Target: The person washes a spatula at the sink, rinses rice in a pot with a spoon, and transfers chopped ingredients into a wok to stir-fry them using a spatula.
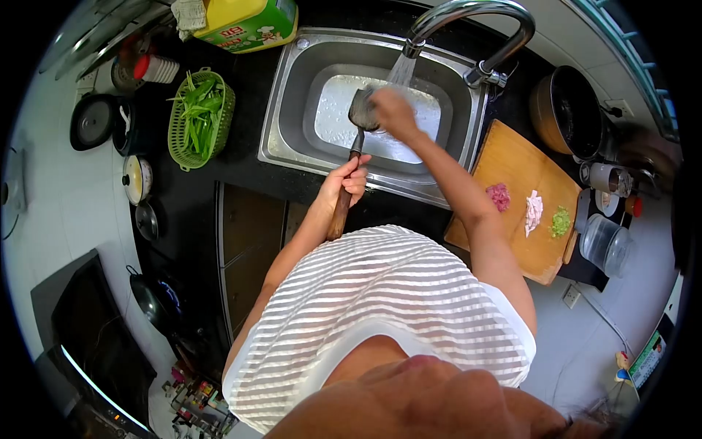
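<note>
At twelve o'clock, the left hand [346, 181] grips a spatula [357, 145] reaching over the sink [273, 140]; whether the blurred right hand [395, 115] holds anything, I cannot tell. A wet handle [341, 212] could slip.

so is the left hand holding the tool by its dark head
No, the left hand is closed around the brown handle, apart from the dark head.

Kitchen: rectangular stainless-steel sink [301, 88], curved chrome tap [523, 31] running, rectangular tan wooden cutting board [512, 161] with chopped food heaps [534, 211], green plastic basket [229, 113] of leafy greens [199, 110], black pan [151, 301].
</note>
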`<state>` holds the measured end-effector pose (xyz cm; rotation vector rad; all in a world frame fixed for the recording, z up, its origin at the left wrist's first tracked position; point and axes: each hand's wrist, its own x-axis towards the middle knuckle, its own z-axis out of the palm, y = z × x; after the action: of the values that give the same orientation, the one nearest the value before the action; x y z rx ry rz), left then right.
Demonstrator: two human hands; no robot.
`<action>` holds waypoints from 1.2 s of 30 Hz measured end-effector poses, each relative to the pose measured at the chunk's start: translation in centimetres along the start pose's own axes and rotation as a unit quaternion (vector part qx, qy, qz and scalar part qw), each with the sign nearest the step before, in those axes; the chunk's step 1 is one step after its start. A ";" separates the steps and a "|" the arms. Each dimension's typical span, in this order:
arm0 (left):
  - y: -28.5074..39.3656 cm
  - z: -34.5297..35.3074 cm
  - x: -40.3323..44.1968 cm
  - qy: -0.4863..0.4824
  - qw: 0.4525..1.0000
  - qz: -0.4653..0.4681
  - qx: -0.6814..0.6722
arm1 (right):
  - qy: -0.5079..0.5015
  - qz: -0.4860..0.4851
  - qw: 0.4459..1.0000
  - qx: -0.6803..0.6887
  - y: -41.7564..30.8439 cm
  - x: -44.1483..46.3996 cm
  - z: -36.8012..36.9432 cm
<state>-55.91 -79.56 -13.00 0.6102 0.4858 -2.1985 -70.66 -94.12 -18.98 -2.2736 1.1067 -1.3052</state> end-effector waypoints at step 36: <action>2.5 1.7 0.7 0.079 0.779 0.170 0.598 | -0.091 0.403 0.878 0.242 9.4 0.9 -21.8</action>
<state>-54.80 -82.43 -12.43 1.3930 -1.0075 -1.8737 -92.95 -98.49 -12.10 -1.2961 1.2677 -0.8558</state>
